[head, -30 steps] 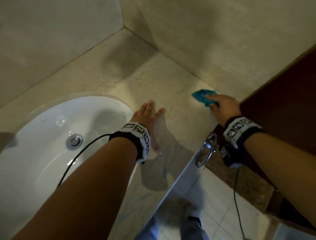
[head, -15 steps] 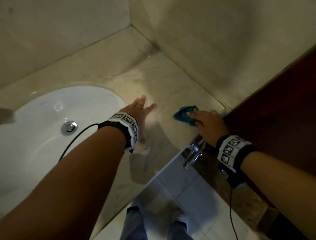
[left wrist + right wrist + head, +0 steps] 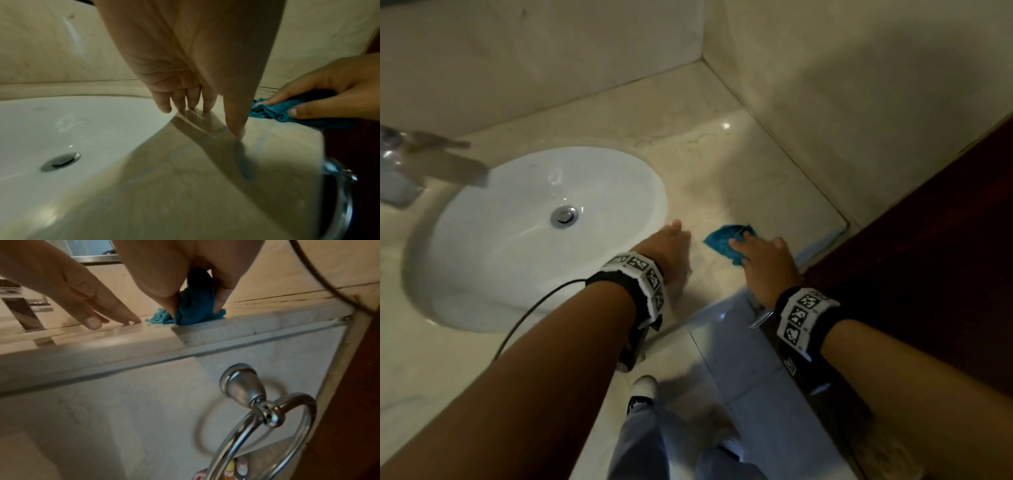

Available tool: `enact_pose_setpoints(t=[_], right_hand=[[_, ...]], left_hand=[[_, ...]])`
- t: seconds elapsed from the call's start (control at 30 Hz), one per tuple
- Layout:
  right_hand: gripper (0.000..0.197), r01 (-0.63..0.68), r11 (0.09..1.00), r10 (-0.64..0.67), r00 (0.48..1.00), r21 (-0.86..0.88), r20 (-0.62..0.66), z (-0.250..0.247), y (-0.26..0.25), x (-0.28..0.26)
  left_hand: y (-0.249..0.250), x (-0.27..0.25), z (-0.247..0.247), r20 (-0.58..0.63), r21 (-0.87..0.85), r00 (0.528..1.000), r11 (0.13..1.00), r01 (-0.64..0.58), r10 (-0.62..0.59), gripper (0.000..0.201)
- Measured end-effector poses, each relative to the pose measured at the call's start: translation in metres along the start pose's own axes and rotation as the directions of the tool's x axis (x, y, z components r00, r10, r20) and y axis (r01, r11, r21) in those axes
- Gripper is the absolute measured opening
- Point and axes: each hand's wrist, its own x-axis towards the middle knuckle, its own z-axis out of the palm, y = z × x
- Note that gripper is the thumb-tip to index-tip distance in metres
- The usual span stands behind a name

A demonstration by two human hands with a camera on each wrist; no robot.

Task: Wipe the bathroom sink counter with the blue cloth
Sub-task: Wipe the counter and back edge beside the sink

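The right hand [image 3: 763, 263] pinches the bunched blue terry cloth [image 3: 726, 241] under thumb and fingertips on the beige marble counter [image 3: 739, 164], just right of the left hand [image 3: 671, 251], whose straight fingers rest spread at the white oval basin [image 3: 517, 240].

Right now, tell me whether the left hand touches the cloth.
Apart. The head view shows bare counter between the left hand and the cloth.
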Motion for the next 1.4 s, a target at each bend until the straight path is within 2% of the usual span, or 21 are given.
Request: enact_pose_setpoints(t=[0.1, 0.13, 0.23, 0.3, 0.4, 0.47, 0.57, 0.63, 0.73, 0.8, 0.83, 0.93, 1.0, 1.13, 1.17, 1.27, 1.33, 1.4], right_hand=[[0.045, 0.065, 0.996, -0.065, 0.998, 0.055, 0.006, -0.005, 0.012, 0.005], [0.045, 0.04, 0.998, -0.04, 0.999, 0.052, 0.002, -0.006, 0.019, 0.009], [0.045, -0.135, 0.984, 0.143, 0.988, 0.12, -0.065, -0.008, 0.029, 0.02], [0.046, -0.154, 0.981, 0.162, 0.985, 0.119, -0.055, -0.003, 0.017, 0.021], [0.046, 0.021, 0.992, -0.019, 1.0, 0.125, -0.023, 0.008, -0.017, 0.007], [0.043, 0.157, 0.982, -0.156, 0.988, 0.102, -0.022, 0.013, -0.032, -0.009], [0.041, 0.19, 0.958, -0.198, 0.98, 0.214, 0.015, 0.009, -0.024, -0.009], [0.041, 0.113, 0.961, -0.115, 0.993, 0.252, -0.008, 0.008, -0.009, 0.003], [0.04, -0.086, 0.944, 0.115, 0.991, 0.32, -0.073, 0.009, -0.004, 0.013], [0.041, -0.137, 0.949, 0.16, 0.985, 0.284, -0.059, 0.013, -0.016, 0.011], [0.042, -0.126, 0.96, 0.142, 0.989, 0.25, -0.048, 0.015, -0.025, 0.006], [0.049, 0.054, 0.991, -0.055, 0.998, 0.121, 0.006, 0.025, -0.057, -0.009], [0.051, 0.084, 0.988, -0.09, 0.995, 0.129, 0.041, 0.03, -0.07, -0.016], [0.042, 0.223, 0.956, -0.223, 0.975, 0.191, -0.02, 0.018, -0.053, -0.011], [0.042, 0.188, 0.961, -0.183, 0.982, 0.201, -0.04, 0.013, -0.042, -0.006], [0.044, -0.062, 0.978, 0.077, 0.995, 0.197, -0.067, 0.001, -0.015, 0.005], [0.044, -0.128, 0.984, 0.134, 0.99, 0.124, -0.04, 0.002, -0.019, 0.002], [0.048, -0.138, 0.99, 0.138, 0.99, -0.02, -0.01, 0.005, -0.035, -0.007]], left_hand=[[0.002, -0.032, 0.02, -0.05, -0.1, 0.997, 0.994, 0.046, -0.052, 0.1], [0.004, -0.044, 0.024, -0.071, -0.125, 0.995, 0.99, 0.062, -0.071, 0.107], [0.003, -0.067, 0.037, -0.081, -0.151, 0.985, 0.978, 0.142, -0.155, 0.122], [-0.002, -0.077, 0.043, -0.042, -0.2, 0.975, 0.958, 0.207, -0.22, 0.126], [-0.007, -0.087, 0.06, -0.042, -0.252, 0.951, 0.924, 0.287, -0.306, 0.125], [-0.009, -0.093, 0.07, -0.068, -0.266, 0.938, 0.912, 0.312, -0.341, 0.122], [-0.011, -0.097, 0.071, -0.069, -0.279, 0.938, 0.909, 0.309, -0.34, 0.118], [-0.014, -0.097, 0.067, -0.054, -0.295, 0.94, 0.905, 0.306, -0.336, 0.116], [-0.014, -0.1, 0.063, -0.033, -0.318, 0.945, 0.9, 0.299, -0.325, 0.114], [-0.013, -0.102, 0.061, -0.04, -0.32, 0.948, 0.903, 0.288, -0.316, 0.114], [-0.013, -0.102, 0.06, -0.047, -0.319, 0.949, 0.905, 0.282, -0.313, 0.114], [-0.013, -0.1, 0.058, -0.045, -0.316, 0.951, 0.907, 0.277, -0.306, 0.114], [-0.013, -0.099, 0.059, -0.046, -0.304, 0.951, 0.911, 0.278, -0.305, 0.114], [-0.018, -0.095, 0.067, -0.034, -0.3, 0.953, 0.913, 0.277, -0.3, 0.119], [-0.019, -0.094, 0.069, -0.035, -0.299, 0.954, 0.914, 0.273, -0.296, 0.12], [-0.018, -0.094, 0.072, -0.047, -0.293, 0.956, 0.919, 0.265, -0.291, 0.12], [-0.018, -0.096, 0.07, -0.038, -0.294, 0.956, 0.918, 0.267, -0.291, 0.119], [-0.017, -0.096, 0.068, -0.024, -0.294, 0.956, 0.916, 0.272, -0.292, 0.119]])
